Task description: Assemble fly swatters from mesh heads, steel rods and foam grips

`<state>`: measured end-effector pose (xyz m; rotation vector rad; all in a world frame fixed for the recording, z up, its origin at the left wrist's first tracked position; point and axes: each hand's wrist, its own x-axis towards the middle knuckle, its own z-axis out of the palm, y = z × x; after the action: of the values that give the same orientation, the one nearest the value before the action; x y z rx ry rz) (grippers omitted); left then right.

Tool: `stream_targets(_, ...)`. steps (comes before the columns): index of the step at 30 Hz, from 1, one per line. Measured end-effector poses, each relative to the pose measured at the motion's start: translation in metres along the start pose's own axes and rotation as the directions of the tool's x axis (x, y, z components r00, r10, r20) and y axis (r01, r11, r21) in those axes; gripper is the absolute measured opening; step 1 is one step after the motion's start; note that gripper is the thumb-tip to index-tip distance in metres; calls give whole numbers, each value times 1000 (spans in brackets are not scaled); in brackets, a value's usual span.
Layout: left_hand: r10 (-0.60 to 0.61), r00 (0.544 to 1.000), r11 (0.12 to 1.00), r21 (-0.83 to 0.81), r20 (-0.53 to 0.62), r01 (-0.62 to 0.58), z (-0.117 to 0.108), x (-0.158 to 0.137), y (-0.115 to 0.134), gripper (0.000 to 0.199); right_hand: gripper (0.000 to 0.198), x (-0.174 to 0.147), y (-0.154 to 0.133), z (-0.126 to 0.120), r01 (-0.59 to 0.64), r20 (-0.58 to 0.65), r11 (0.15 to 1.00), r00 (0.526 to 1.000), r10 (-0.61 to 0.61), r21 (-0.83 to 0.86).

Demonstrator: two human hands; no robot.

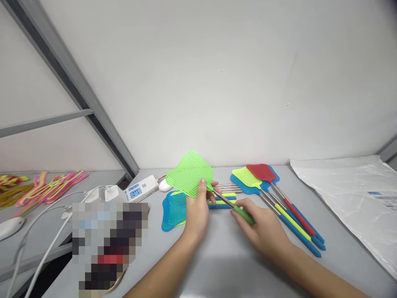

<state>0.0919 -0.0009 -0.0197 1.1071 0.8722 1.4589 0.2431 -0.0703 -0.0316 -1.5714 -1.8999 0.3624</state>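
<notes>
A bright green fly swatter [190, 174] with a perforated head, a metal shaft and a green grip is held above the table by both hands. My left hand [200, 207] grips the base of its head, thumb lying on the mesh. Around the green grip closes my right hand [259, 221]. Partly hidden behind my left hand lie loose blue and yellow swatter heads [173, 211], with several metal rods with yellow and blue grips [226, 198] beside them. To the right rests a fanned group of fly swatters [260, 176] in red, yellow and blue, grips toward me.
A white plastic bag [350, 194] covers the table's right side. At left are a power strip [141, 188], a white mouse [165, 185], white cables [58, 231] and a blurred-out item [110, 244]. Pink and yellow cords [52, 188] lie beyond the metal frame [89, 109]. A white wall stands behind.
</notes>
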Motion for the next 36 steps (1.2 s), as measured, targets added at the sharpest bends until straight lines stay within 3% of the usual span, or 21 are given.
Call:
stream_targets(7,-95,973,987,144,211,66,5,-11,-10,37,21,3,2,-6,19,2,999,1000,-19,-29)
stream_targets(12,-148,907,963,268,395,41,12,-25,-12,28,26,11,6,-18,-21,-60,934,998,0,-356)
stream_targets(16,-69,873,883,436,482,-171,11,-31,-12,21,23,18,21,-33,-144,-112,821,989,98,-552)
stream_targets(22,-32,710,693,527,703,-491,7,-34,-12,22,20,22,51,-60,-324,-118,677,936,333,-660)
stream_targets(25,-53,677,636,548,734,-543,6,-34,-13,22,21,22,59,-67,-354,-115,628,914,388,-693)
stream_targets(28,-61,664,625,547,745,-557,6,-34,-13,21,20,21,64,-69,-371,-52,638,886,460,-675)
stream_targets(31,-60,667,619,552,743,-559,6,-32,-12,21,16,21,67,-70,-381,22,650,853,522,-658)
stream_targets(36,-51,680,603,566,731,-562,4,-30,-13,21,17,20,64,-74,-401,19,624,832,555,-671)
